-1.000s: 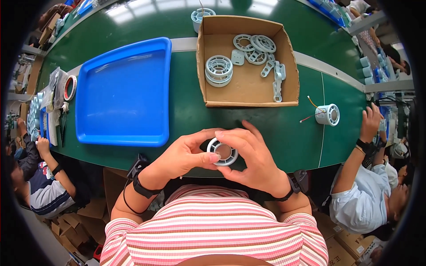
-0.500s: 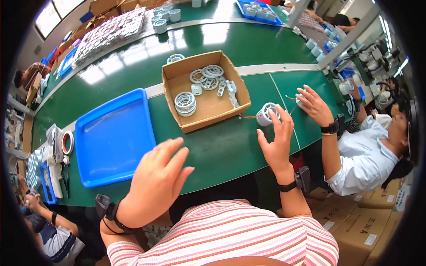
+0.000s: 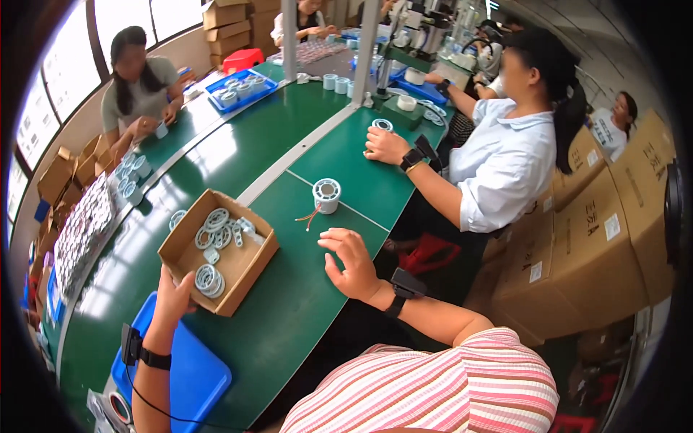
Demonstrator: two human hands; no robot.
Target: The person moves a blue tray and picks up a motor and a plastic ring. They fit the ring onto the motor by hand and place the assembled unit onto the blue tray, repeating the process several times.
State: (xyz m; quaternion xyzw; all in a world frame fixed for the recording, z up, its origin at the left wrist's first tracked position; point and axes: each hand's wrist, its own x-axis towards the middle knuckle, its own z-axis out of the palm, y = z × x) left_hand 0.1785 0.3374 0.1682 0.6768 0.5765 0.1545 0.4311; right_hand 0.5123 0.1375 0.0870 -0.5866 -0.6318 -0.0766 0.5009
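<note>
My left hand (image 3: 173,297) is at the near left corner of a shallow cardboard box (image 3: 254,273), fingers along its wall and thumb up against it. In the box lie pale blue plastic rings (image 3: 209,281), a few stacked, with flat link-shaped parts and a small block. My right hand (image 3: 351,265) hovers over the table's near edge, fingers loosely bent and apart, holding nothing. Beyond it stands a pale blue cylindrical housing (image 3: 327,196) with a slotted ring top, upright; thin red wires (image 3: 309,216) trail from it.
A blue tray (image 3: 191,368) lies on the green table (image 3: 289,325) beside my left forearm, partly under the box's near side. At right a co-worker's hand (image 3: 386,146) is by another round part. Cartons (image 3: 570,252) are stacked at right; a metal post (image 3: 367,54) rises from the table.
The view has turned right. My left hand has come to the box, which now sits farther from the housing and overlaps the tray. My right hand has drawn back from the housing.
</note>
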